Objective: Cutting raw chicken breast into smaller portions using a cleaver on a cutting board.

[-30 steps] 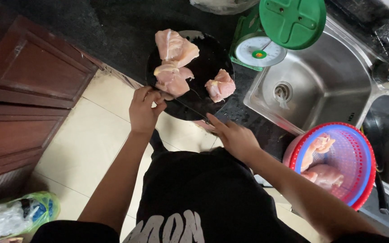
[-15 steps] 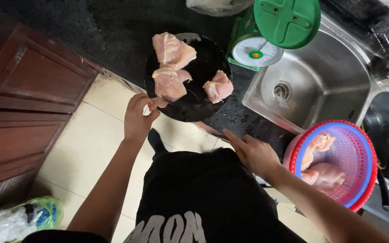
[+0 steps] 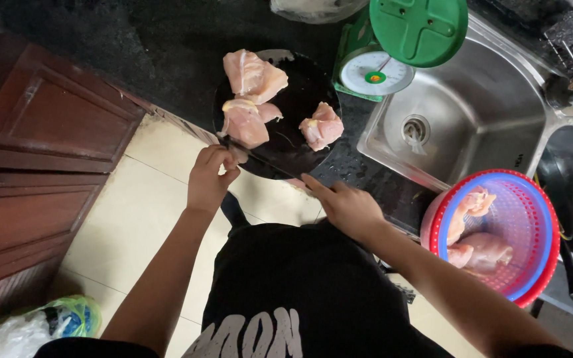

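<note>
A round black cutting board (image 3: 300,86) lies on the dark counter with three raw chicken pieces on it: a large piece (image 3: 253,76) at the back, one (image 3: 243,124) at the front left and one (image 3: 321,126) on the right. A dark knife (image 3: 260,159) lies across the board's near edge. My right hand (image 3: 343,205) grips its handle end. My left hand (image 3: 210,176) is at the blade's tip, just below the front-left piece, with its fingers pinched together. Whether they hold anything is hidden.
A green kitchen scale (image 3: 392,46) stands right of the board. Beside it is a steel sink (image 3: 499,113). A red and blue colander (image 3: 532,219) with more raw chicken sits at the right. Brown cabinet doors (image 3: 41,146) are on the left, with a plastic bag (image 3: 48,325) on the tiled floor.
My left hand has slipped from on top of the front-left chicken piece back to the board's near edge. My right hand with the knife has shifted slightly right.
</note>
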